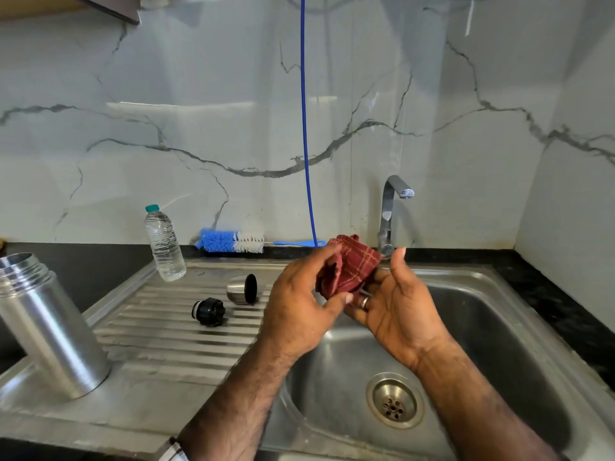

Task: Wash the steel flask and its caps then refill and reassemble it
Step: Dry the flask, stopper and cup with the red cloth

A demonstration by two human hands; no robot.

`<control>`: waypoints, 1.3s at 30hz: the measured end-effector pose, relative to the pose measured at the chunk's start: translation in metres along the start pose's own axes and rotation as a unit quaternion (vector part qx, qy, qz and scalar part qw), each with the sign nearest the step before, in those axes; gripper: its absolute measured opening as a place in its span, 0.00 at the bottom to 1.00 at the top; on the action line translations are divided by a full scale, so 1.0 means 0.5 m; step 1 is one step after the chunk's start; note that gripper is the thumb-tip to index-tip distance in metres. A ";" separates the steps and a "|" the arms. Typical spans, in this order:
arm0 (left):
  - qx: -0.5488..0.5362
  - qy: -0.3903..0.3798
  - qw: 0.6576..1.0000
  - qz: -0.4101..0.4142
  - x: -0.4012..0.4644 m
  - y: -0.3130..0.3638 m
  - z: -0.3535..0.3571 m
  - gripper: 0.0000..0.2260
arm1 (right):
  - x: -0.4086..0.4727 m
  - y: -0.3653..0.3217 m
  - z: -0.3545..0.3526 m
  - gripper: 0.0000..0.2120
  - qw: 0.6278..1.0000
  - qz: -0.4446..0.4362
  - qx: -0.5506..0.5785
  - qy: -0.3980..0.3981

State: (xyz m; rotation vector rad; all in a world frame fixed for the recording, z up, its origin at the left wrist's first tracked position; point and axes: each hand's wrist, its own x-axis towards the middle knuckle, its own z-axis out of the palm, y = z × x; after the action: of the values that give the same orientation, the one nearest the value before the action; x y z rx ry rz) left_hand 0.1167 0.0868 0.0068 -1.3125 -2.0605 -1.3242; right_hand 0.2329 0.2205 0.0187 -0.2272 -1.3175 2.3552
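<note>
The open steel flask (46, 324) stands upright at the left end of the drainboard (166, 344), without its caps. A black inner stopper (208, 311) lies on the ridged drainboard. Just behind it the steel outer cap (242, 289) rests on its side. Above the sink's left edge, my left hand (299, 304) and my right hand (396, 307) hold a crumpled red checked cloth (349, 267) between them. The left fingers pinch the cloth; the right palm cups it from below.
A clear plastic water bottle (164, 242) with a teal cap stands at the back of the drainboard. A blue and white bottle brush (233, 241) lies along the wall. The tap (389, 211) is off above the steel sink (499, 327). A blue cord (304, 128) hangs down.
</note>
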 end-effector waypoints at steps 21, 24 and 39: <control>-0.427 -0.135 0.887 -0.115 0.039 0.025 -0.043 0.17 | -0.002 -0.033 -0.037 0.20 0.964 -0.108 -0.237 -0.052; -0.345 -0.132 0.921 -0.121 0.045 0.020 -0.047 0.29 | 0.001 -0.036 -0.040 0.19 0.954 -0.159 -0.253 -0.003; -0.060 -0.220 0.971 0.073 0.108 0.054 -0.071 0.11 | -0.024 -0.092 -0.054 0.11 0.963 -0.102 -0.243 -0.052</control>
State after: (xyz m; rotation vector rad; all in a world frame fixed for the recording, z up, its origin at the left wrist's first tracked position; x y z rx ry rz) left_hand 0.1060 0.0877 0.0760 -1.9180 -2.1261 -1.1878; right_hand 0.2661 0.2572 0.0421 -0.1041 -1.8610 1.8664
